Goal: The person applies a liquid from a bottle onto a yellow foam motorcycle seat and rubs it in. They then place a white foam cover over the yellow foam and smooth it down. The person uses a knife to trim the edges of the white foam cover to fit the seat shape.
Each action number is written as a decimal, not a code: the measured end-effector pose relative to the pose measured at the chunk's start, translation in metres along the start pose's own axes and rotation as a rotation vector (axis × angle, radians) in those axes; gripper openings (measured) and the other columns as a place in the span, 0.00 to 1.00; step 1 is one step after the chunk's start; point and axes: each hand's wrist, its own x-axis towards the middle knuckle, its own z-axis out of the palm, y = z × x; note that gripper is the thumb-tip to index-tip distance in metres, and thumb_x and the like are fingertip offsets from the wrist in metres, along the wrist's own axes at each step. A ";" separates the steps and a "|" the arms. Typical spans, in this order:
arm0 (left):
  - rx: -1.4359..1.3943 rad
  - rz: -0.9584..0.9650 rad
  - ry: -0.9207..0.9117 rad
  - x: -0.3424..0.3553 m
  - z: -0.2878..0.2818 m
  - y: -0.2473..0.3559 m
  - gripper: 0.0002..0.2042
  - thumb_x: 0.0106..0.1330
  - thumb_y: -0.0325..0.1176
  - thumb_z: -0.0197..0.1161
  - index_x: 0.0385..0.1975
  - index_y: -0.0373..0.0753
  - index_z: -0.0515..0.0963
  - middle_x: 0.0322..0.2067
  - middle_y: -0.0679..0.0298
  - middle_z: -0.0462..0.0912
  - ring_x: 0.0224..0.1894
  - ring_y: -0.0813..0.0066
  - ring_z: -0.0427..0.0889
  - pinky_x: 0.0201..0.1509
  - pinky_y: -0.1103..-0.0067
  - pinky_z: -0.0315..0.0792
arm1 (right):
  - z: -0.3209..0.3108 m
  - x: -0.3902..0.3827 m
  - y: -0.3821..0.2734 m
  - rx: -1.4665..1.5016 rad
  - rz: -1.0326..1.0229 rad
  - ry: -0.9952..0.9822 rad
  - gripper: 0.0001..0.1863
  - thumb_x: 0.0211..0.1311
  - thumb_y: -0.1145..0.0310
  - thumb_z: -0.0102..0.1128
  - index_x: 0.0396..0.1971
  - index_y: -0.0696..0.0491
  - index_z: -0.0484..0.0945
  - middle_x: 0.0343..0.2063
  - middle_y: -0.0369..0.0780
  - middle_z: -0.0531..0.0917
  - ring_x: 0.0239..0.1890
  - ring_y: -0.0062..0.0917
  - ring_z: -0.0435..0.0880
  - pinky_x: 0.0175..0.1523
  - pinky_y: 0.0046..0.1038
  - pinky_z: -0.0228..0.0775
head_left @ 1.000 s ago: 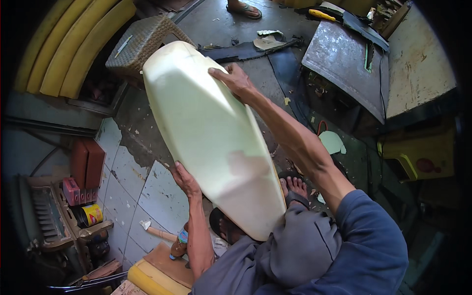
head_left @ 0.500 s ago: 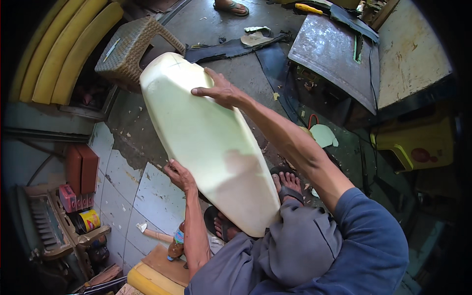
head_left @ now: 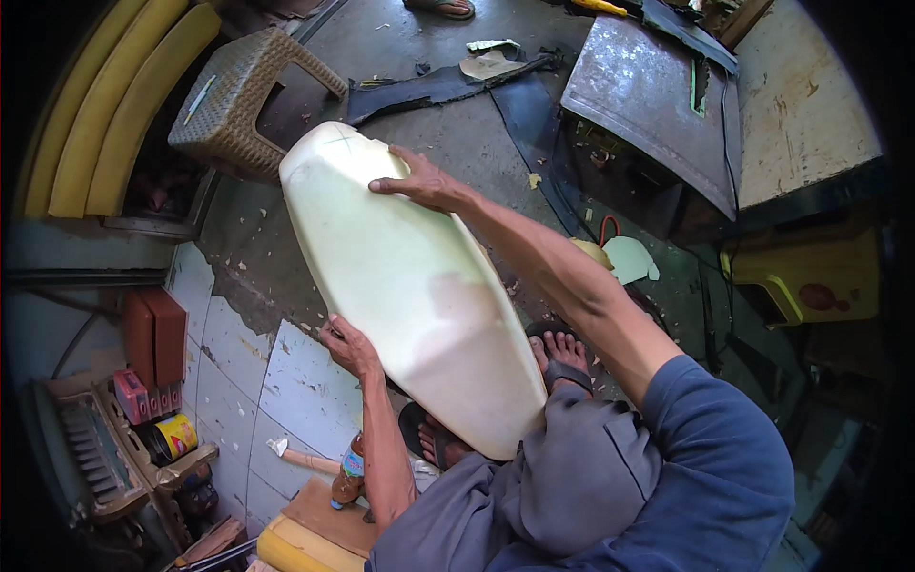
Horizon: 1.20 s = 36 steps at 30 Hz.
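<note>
A long, pale cream seat foam (head_left: 400, 276) slants across my lap, its narrow near end between my knees and its far end pointing away to the left. A thin pencil-like cross is marked on that far end. My right hand (head_left: 419, 181) grips the far right edge, thumb lying on top and fingers partly hidden over the side. Lower down, my left hand (head_left: 351, 345) is closed around the left edge, its fingertips partly tucked out of sight. Below the foam, both of my feet in sandals rest on the floor.
A woven-pattern stool (head_left: 243, 100) stands beyond the foam's far end. Curved yellow foam pieces (head_left: 124, 105) are stacked at far left. At right sits a worn metal box (head_left: 648, 105). A hammer (head_left: 303, 458) and a bottle (head_left: 350, 474) lie near my left forearm. Dark scraps (head_left: 438, 86) litter the floor.
The foam's far end has come slightly nearer and away from the stool. Both hands keep their places on it. The whole view has shifted a little.
</note>
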 end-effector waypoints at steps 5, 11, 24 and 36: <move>0.063 -0.039 -0.068 0.008 0.000 -0.001 0.27 0.77 0.53 0.49 0.48 0.27 0.75 0.39 0.49 0.80 0.42 0.55 0.80 0.50 0.65 0.72 | 0.003 -0.004 0.001 -0.112 0.102 0.036 0.67 0.44 0.27 0.71 0.75 0.59 0.56 0.66 0.65 0.63 0.72 0.57 0.63 0.74 0.51 0.60; -0.117 -0.030 -0.057 -0.001 -0.001 -0.008 0.31 0.76 0.48 0.54 0.66 0.27 0.61 0.49 0.45 0.78 0.49 0.53 0.80 0.56 0.64 0.72 | 0.013 -0.063 0.006 -0.224 0.056 0.134 0.60 0.54 0.35 0.69 0.74 0.64 0.56 0.65 0.65 0.67 0.71 0.55 0.65 0.74 0.49 0.59; -0.126 -0.319 -0.399 -0.037 -0.044 -0.020 0.44 0.68 0.63 0.62 0.62 0.21 0.66 0.53 0.45 0.78 0.52 0.57 0.80 0.60 0.67 0.74 | 0.057 -0.229 0.032 -0.349 0.209 0.292 0.53 0.66 0.41 0.61 0.74 0.67 0.52 0.69 0.62 0.65 0.73 0.53 0.64 0.76 0.43 0.54; -0.369 -0.399 -0.474 -0.035 -0.054 0.000 0.47 0.60 0.62 0.71 0.64 0.24 0.64 0.56 0.43 0.76 0.55 0.56 0.79 0.60 0.64 0.73 | 0.063 -0.221 0.030 -0.468 0.213 0.255 0.53 0.66 0.43 0.63 0.74 0.67 0.49 0.69 0.63 0.62 0.73 0.54 0.60 0.76 0.45 0.52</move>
